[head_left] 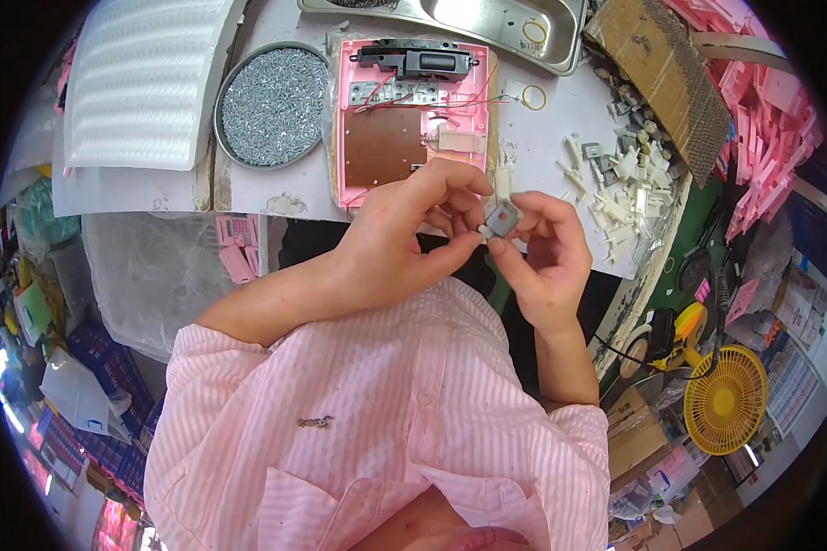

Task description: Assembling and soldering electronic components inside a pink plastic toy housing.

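Pinches a small grey part (502, 220) between the right hand's (556, 263) thumb and fingers, near the closest right corner of the pink casing (347, 138). Seems to point its long axis away from the body, slightly rightward. Hides its edges behind fingertips. Curls the left hand (388, 234) close beside it; cannot tell whether pinching.
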### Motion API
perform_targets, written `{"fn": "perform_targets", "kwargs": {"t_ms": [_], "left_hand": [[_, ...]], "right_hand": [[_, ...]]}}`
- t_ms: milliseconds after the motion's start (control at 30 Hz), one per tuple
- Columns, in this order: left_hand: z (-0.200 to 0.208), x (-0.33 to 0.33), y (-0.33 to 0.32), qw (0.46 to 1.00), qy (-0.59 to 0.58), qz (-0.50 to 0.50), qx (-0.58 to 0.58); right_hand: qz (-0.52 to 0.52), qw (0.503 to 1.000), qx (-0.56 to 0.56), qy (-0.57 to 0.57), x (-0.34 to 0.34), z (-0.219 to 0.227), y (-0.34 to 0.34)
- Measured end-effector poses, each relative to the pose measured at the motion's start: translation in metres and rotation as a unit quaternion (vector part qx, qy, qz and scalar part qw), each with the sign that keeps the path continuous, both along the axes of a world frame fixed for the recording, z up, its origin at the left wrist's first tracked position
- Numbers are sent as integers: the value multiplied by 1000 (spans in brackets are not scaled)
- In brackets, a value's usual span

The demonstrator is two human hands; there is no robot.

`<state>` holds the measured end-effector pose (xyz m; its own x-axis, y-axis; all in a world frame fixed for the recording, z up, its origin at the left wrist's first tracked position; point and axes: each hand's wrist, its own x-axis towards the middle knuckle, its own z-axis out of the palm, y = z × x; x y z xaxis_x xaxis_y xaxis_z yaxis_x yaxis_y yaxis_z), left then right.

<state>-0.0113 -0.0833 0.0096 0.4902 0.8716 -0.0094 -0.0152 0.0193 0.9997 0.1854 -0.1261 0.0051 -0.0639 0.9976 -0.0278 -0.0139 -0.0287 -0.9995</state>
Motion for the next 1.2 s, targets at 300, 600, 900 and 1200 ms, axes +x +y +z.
{"fn": "perform_targets", "kwargs": {"t_ms": [300, 600, 900, 1200], "left_hand": [[-14, -2, 6, 934, 38, 57, 350], [-8, -7, 12, 962, 4, 29, 272], [15, -16, 42, 991, 52, 20, 119], [-7, -10, 88, 819, 333, 13, 468]], "right_hand": [[58, 954, 201, -216, 11, 15, 21], [67, 923, 303, -228, 5, 12, 25], [63, 928, 271, -247, 21, 16, 32], [-11, 931, 226, -286, 35, 11, 46]]}}
